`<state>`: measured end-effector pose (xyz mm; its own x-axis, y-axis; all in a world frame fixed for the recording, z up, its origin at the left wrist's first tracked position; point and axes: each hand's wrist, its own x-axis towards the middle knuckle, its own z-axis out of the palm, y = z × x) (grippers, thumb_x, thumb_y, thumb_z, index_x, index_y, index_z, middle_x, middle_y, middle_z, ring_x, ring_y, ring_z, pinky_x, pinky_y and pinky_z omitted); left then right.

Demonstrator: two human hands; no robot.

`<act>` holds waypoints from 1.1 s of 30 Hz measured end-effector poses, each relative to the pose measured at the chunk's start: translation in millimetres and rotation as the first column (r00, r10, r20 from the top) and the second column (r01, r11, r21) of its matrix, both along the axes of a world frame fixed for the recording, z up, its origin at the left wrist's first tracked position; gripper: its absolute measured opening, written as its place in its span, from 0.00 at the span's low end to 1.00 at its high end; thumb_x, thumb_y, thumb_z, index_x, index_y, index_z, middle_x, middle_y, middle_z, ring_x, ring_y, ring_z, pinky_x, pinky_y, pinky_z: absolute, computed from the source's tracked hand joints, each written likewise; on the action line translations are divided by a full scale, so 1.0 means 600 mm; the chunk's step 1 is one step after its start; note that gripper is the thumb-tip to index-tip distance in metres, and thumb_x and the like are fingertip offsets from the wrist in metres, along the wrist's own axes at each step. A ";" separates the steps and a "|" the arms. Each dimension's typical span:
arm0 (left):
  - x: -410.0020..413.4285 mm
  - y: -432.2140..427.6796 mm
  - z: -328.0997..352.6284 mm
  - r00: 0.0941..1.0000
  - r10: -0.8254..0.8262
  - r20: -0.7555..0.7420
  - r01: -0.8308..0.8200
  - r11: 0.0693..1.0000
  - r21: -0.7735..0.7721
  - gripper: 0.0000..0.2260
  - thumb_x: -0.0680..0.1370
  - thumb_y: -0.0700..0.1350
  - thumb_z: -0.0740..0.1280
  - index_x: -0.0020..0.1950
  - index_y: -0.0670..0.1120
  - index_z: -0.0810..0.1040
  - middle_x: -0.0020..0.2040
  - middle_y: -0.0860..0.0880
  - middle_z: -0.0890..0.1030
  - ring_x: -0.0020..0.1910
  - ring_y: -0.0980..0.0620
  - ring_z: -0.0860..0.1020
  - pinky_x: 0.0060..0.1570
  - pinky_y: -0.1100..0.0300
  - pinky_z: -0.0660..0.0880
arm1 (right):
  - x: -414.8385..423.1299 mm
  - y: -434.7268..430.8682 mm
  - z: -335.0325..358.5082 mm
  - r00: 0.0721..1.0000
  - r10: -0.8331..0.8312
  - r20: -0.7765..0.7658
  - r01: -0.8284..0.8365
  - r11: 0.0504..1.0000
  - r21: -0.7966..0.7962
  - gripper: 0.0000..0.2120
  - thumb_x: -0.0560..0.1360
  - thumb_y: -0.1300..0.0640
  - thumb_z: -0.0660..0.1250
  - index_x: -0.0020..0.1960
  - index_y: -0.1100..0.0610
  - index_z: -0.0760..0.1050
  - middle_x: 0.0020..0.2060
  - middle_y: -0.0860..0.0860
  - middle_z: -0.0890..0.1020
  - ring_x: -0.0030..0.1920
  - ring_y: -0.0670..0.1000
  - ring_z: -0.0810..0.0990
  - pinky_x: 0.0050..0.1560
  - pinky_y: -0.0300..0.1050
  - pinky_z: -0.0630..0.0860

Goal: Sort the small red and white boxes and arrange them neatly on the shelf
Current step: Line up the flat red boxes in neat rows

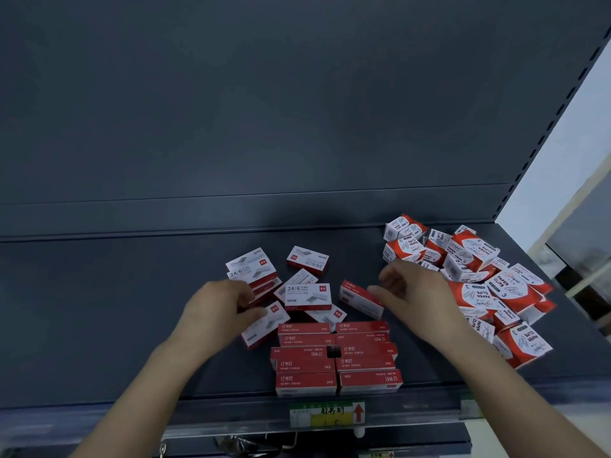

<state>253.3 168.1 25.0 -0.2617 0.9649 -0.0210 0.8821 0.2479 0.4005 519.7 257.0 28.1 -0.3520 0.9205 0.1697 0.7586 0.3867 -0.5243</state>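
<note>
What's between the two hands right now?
Head view: loose staple boxes fill the stretch between the left hand and the right hand. None of it is bare. A red-sided box lies nearest the right.

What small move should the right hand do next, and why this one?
Probably the right hand should close on the tilted red box and lay it with the red rows in front. The hand is open and holds nothing, and that box lies askew just beside its fingertips, behind the rows, which are already lined up neatly.
</note>
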 end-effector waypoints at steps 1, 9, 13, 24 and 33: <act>0.001 -0.003 -0.003 0.999 -0.011 -0.036 0.008 0.996 -0.086 0.12 0.70 0.56 0.71 0.47 0.50 0.79 0.43 0.55 0.80 0.42 0.56 0.78 0.45 0.58 0.78 | -0.007 0.003 -0.001 0.999 0.010 0.053 -0.007 0.998 -0.055 0.15 0.71 0.46 0.69 0.54 0.53 0.76 0.45 0.47 0.81 0.45 0.46 0.80 0.48 0.42 0.78; 0.016 -0.017 -0.030 0.999 -0.046 -0.024 0.042 0.991 -0.125 0.14 0.71 0.55 0.69 0.53 0.51 0.78 0.52 0.53 0.78 0.48 0.55 0.77 0.41 0.64 0.73 | -0.025 0.020 -0.006 0.957 0.164 0.241 -0.110 0.969 -0.223 0.12 0.75 0.49 0.65 0.57 0.52 0.76 0.54 0.49 0.80 0.52 0.48 0.78 0.51 0.43 0.77; 0.013 -0.022 -0.039 0.998 -0.069 0.005 0.069 0.993 -0.092 0.18 0.71 0.55 0.70 0.58 0.51 0.75 0.56 0.53 0.74 0.53 0.56 0.75 0.49 0.63 0.74 | -0.007 0.025 -0.003 0.954 0.256 0.159 -0.189 0.918 -0.348 0.09 0.74 0.52 0.68 0.52 0.52 0.78 0.49 0.47 0.81 0.48 0.44 0.79 0.45 0.35 0.75; 0.015 -0.025 0.002 0.991 0.023 0.133 -0.052 0.974 0.221 0.07 0.72 0.45 0.72 0.40 0.51 0.74 0.36 0.57 0.78 0.37 0.55 0.78 0.38 0.61 0.74 | -0.017 0.029 0.014 0.944 0.283 0.168 -0.218 0.920 -0.327 0.15 0.74 0.50 0.67 0.58 0.54 0.76 0.54 0.48 0.80 0.53 0.46 0.78 0.55 0.40 0.76; 0.045 0.004 0.003 0.937 -0.245 0.250 0.222 0.968 0.120 0.04 0.74 0.46 0.69 0.49 0.51 0.80 0.43 0.60 0.78 0.42 0.65 0.76 0.39 0.74 0.70 | -0.124 0.047 0.011 0.859 0.435 0.272 -0.336 0.878 -0.341 0.21 0.73 0.46 0.68 0.62 0.56 0.74 0.58 0.52 0.78 0.54 0.50 0.77 0.53 0.47 0.77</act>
